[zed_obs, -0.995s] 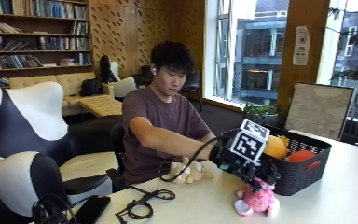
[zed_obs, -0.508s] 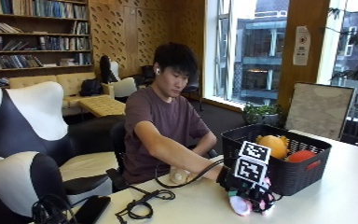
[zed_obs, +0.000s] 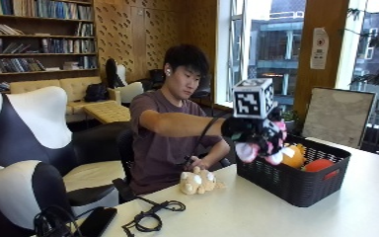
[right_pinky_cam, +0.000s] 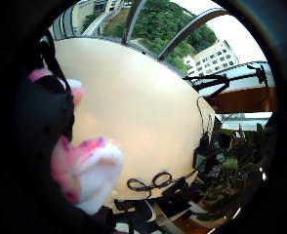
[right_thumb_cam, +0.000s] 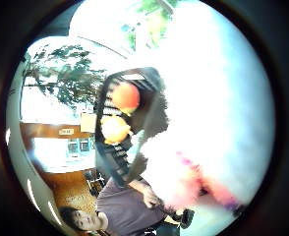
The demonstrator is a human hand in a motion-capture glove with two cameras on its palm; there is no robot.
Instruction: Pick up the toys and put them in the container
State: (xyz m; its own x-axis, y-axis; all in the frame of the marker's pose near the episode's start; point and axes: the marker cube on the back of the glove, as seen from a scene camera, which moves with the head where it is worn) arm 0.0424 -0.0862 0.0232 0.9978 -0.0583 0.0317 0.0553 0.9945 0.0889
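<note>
My gloved right hand (zed_obs: 245, 129) is raised above the surface (zed_obs: 255, 207), fingers curled around a pink and white plush toy (zed_obs: 263, 148) that hangs over the near-left edge of the black basket (zed_obs: 294, 182). Going left to right in the outside view: a loop of black cable (zed_obs: 151, 217) lies near the front of the surface, then a tan plush toy (zed_obs: 198, 180) lies just beside my bare hand (zed_obs: 195, 164), well short of the basket, and then comes the basket itself, with an orange ball (zed_obs: 293, 157) and a red ball (zed_obs: 318, 165) already inside. The risk I see is letting go too soon: the pink toy's legs dangle right at the rim, so it could catch on the wall and tumble back outside. It is soft and floppy, so it may also land on the round balls and roll off them. The tan toy has yet to be collected.
</note>
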